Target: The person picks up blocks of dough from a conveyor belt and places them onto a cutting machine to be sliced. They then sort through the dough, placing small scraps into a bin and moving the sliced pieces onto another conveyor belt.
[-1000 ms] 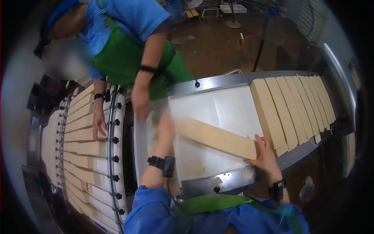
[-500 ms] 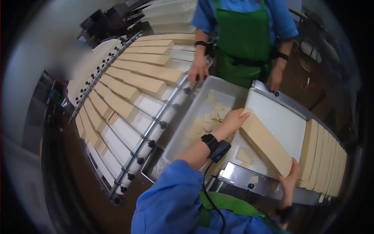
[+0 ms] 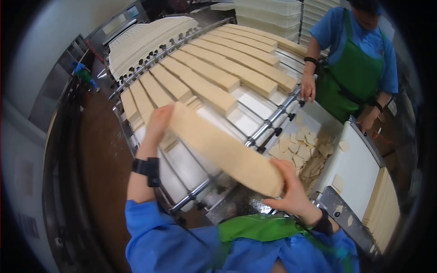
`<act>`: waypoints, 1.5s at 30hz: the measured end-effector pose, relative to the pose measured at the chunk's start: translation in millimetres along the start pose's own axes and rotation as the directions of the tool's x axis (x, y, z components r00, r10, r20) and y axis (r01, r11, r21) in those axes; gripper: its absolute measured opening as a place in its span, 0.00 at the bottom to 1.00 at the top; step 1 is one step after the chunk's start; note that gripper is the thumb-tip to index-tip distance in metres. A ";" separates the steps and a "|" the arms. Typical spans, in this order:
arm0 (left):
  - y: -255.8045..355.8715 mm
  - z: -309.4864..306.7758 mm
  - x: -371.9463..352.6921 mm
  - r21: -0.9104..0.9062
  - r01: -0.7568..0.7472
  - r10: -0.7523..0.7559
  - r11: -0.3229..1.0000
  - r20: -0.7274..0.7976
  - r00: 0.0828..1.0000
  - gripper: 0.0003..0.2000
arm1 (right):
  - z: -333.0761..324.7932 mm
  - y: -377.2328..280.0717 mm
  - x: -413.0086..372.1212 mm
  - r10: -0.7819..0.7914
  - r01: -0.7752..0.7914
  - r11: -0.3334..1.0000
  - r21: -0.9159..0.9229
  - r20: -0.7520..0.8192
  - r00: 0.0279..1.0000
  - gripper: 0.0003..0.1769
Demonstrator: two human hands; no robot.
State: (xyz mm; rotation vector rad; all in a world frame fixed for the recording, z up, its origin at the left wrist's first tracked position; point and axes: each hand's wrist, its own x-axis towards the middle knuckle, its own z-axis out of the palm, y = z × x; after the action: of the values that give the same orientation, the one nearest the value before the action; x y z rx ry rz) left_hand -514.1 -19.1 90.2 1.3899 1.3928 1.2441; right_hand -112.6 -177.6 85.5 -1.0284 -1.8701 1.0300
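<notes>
A long pale slab [image 3: 223,148] with a rounded near end is held up between my two hands, over the near edge of the railed conveyor [image 3: 200,186]. My left hand [image 3: 160,119] grips its far left end, slightly blurred. At the right end, my right hand [image 3: 291,189] holds it with the thumb below and the fingers above. Several long pale slabs [image 3: 205,93] lie side by side on the railed conveyor beyond. Thin scraps [image 3: 300,150] fill part of a grey bin to the right.
A co-worker in a green apron [image 3: 353,77] stands at the back right, one hand near the rail. A white work surface [image 3: 355,168] with a row of slabs [image 3: 382,204] is at the right. Stacked white trays [image 3: 268,16] stand behind. Another person [image 3: 84,75] is far left.
My hands have carried the slab left from the white surface to above the railed conveyor. The view has turned left, and the co-worker now appears farther right.
</notes>
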 end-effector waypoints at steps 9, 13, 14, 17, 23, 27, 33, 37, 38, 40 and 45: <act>-125.8 -194.8 -25.2 0.120 0.339 -0.317 0.933 -0.167 0.933 0.20 | 189.4 -12.1 61.7 -0.019 -0.141 0.952 0.273 0.511 0.859 0.52; -152.9 -179.4 -22.6 0.182 0.223 -0.203 0.958 -0.125 0.971 0.21 | 218.4 -2.3 65.2 0.029 -0.118 0.985 0.123 0.566 0.824 0.50; -166.4 -179.1 -16.9 0.199 0.211 -0.187 0.957 -0.133 0.973 0.21 | 221.0 -3.8 68.7 0.080 -0.220 0.960 0.173 0.584 0.808 0.50; -174.5 -175.8 -18.5 0.437 0.122 -0.070 0.891 -0.135 0.988 0.19 | 222.9 -15.4 77.4 0.175 -0.393 0.895 0.210 0.646 0.743 0.50; -147.7 -207.6 16.7 0.850 -0.003 0.121 0.527 -0.072 0.990 0.12 | 236.9 -3.1 89.8 0.183 -0.398 0.904 0.153 0.705 0.685 0.49; -136.9 -219.7 48.9 0.997 0.008 0.088 -0.081 0.000 0.996 0.12 | 246.9 -4.5 104.2 0.213 -0.403 0.908 0.116 0.698 0.683 0.48; -163.8 -236.1 94.2 0.993 0.115 0.014 -0.040 -0.114 0.993 0.19 | 263.1 -2.9 127.5 0.210 -0.425 0.891 0.160 0.685 0.697 0.48; -161.3 -248.8 88.7 0.999 -0.022 0.195 -0.026 0.027 0.980 0.31 | 276.1 0.9 146.8 0.178 -0.384 0.908 0.167 0.675 0.716 0.47; -160.1 -248.7 85.7 0.996 -0.056 0.163 -0.062 0.066 0.985 0.36 | 279.5 0.9 148.8 0.183 -0.393 0.904 0.169 0.678 0.712 0.46; -167.3 -256.3 93.8 0.995 -0.031 0.170 -0.098 0.048 0.984 0.42 | 283.1 1.1 155.9 0.188 -0.401 0.900 0.170 0.678 0.711 0.46; -174.4 -264.0 113.7 0.998 0.006 -0.064 -0.064 -0.010 0.998 0.47 | 283.3 -3.1 162.1 0.224 -0.450 0.875 0.176 0.677 0.701 0.45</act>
State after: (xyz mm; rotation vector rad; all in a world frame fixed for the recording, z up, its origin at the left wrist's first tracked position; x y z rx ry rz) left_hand -818.1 80.2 -13.6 2.2217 2.4941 -0.2897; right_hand -424.9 -115.3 13.9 -0.8985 -1.9350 2.0671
